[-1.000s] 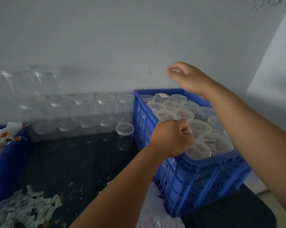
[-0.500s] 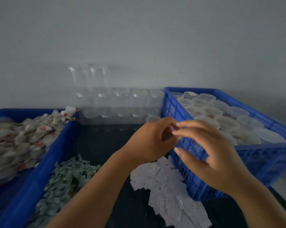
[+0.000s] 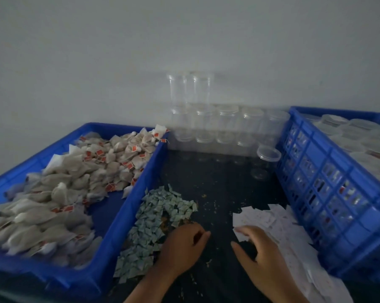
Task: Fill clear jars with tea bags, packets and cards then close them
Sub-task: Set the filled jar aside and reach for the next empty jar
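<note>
Both hands are dropping from the blue crate (image 3: pixel 329 171) of closed jars (image 3: pixel 364 124) at the right down to the desk (image 3: pixel 217 189) at the bottom of the frame: the left hand (image 3: pixel 180 248) is curling its fingers over the green packets (image 3: pixel 158 217), whether pinching one I cannot tell, while the right hand (image 3: pixel 265 261) is laying loose, spread fingers on the white cards (image 3: pixel 272 219), gripping nothing. A fresh round seems to be starting, with a lidded clear jar (image 3: pixel 266 162) waiting upright just beside the crate
</note>
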Demonstrator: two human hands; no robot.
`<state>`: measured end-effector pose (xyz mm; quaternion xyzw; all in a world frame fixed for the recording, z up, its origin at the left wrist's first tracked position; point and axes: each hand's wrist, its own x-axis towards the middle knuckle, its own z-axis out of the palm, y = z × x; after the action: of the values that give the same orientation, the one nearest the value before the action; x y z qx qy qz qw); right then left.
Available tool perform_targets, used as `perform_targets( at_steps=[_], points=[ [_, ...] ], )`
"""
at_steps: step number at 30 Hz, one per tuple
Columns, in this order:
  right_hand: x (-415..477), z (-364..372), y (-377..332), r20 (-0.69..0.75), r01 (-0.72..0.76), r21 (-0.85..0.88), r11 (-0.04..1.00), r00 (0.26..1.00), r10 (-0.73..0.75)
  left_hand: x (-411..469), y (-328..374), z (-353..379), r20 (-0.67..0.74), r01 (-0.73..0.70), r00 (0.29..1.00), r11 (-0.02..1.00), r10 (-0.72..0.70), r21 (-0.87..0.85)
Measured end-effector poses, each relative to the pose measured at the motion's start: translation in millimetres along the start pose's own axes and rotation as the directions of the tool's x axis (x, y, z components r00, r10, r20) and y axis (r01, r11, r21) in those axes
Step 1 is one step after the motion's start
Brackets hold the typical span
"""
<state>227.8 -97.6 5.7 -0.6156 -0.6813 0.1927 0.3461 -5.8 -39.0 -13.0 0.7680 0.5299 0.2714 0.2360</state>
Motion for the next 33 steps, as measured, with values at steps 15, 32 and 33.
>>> perform_targets(
  at_steps=[15,32,33],
  points=[
    [233.4,-42.5,86.3,-0.219,-0.499,0.464,0.731,0.735,0.641,8.0,-22.0,12.5,-0.049,0.031,0.998,0.996,-0.035,-0.078],
    [249.8,-36.7,91.9,-0.33,-0.386,0.446,0.808,0.768,0.549,5.6,-23.2,17.9,-0.136,-0.034,0.99,0.997,0.025,-0.063],
    [242.8,-34.7,85.2,-0.366,-0.331,0.49,0.806,0.761,0.535,5.5,-23.3,18.5,-0.137,-0.04,0.99,0.997,0.031,-0.063]
  ],
)
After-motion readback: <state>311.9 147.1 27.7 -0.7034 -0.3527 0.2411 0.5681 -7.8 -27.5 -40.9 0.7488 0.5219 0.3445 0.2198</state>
